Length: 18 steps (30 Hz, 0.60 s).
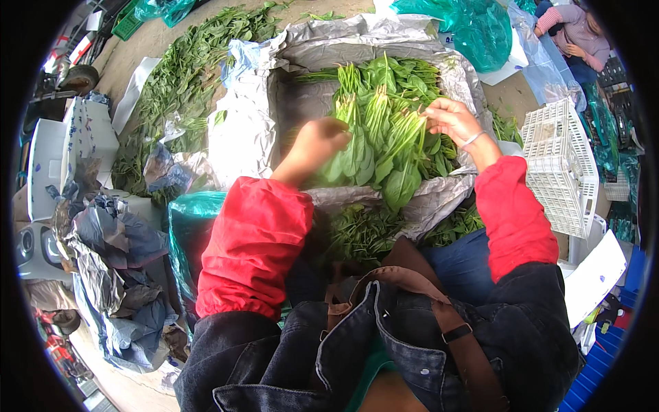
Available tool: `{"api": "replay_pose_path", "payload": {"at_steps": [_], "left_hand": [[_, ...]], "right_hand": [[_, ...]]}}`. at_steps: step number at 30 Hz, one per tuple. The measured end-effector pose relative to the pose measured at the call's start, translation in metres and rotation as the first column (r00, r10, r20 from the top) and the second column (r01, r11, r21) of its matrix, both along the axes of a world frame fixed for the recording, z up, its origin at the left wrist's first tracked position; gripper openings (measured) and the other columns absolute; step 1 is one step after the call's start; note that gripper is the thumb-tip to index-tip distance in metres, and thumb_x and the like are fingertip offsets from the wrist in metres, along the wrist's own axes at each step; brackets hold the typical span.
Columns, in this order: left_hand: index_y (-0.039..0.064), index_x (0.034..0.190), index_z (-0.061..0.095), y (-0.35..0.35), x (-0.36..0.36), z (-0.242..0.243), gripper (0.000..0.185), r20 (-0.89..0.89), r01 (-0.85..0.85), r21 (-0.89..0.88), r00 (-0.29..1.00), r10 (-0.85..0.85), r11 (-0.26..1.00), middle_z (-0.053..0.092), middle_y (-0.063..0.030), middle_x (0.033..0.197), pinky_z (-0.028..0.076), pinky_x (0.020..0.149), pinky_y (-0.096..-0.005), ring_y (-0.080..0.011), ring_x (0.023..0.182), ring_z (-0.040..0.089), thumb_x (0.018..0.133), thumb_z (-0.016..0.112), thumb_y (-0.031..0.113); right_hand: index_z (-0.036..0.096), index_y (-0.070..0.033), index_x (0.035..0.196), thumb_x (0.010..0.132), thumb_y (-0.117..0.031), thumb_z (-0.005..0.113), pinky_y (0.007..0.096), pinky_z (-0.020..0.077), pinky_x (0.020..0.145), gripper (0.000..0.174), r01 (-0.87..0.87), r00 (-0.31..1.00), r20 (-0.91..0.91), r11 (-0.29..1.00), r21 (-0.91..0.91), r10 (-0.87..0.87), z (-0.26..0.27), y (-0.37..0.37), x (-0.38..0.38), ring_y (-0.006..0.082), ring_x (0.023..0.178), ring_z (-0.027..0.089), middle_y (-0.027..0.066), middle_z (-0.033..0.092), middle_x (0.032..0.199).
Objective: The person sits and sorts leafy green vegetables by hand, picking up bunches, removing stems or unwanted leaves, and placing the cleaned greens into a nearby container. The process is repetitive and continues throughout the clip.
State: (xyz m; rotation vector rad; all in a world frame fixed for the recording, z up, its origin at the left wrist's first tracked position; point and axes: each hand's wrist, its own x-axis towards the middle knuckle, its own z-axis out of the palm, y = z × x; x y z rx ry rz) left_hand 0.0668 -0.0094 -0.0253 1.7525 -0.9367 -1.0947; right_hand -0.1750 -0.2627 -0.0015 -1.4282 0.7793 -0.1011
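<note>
Bunches of spinach-like leafy greens [378,121] lie in a box lined with crumpled grey paper [355,33], stems pointing away from me and leaves towards me. My right hand [450,121], with a band at the wrist, has its fingertips pinched on stems of the front right bunch. My left hand [316,149] is blurred over the left part of the box, fingers curled beside the leaves; whether it holds anything is not plain. One front bunch hangs its leaves over the near paper edge. Both forearms wear red sleeve covers.
Loose greens [175,87] spread over the ground at left, and more [365,232] lie below the box. A white plastic crate [556,159] stands at right, crumpled paper [118,242] and foam boxes [90,134] at left. Green plastic bags [479,36] lie beyond. Another person [579,33] sits top right.
</note>
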Motion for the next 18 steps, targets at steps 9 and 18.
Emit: {"api": "replay_pose_path", "payload": {"at_steps": [9,18], "left_hand": [[0.001,0.119,0.067,-0.006,-0.011,0.004,0.032,-0.290,-0.081,-0.153,0.956,0.033,0.985,0.073,-0.0072,0.107,0.051,0.088,-0.0291,-0.0149,0.098,0.068,0.095,0.069,0.022],[-0.002,0.120,0.063,-0.018,-0.074,0.063,0.031,-0.642,0.128,-0.207,0.730,-0.233,0.970,0.072,-0.0111,0.107,0.055,0.084,-0.0307,-0.0194,0.090,0.070,0.101,0.061,0.022]], "right_hand": [[0.060,-0.005,0.105,0.100,-0.012,0.058,0.0279,0.0547,0.069,0.009,0.008,0.903,0.425,0.990,0.138,-0.066,0.072,0.025,-0.019,0.0153,0.081,0.070,0.0081,0.071,0.099],[0.061,-0.006,0.106,0.099,-0.009,0.059,0.0273,0.0556,0.072,0.008,0.041,0.919,0.380,0.985,0.166,-0.102,0.055,0.067,-0.021,0.0141,0.085,0.068,0.0082,0.071,0.100]]}}
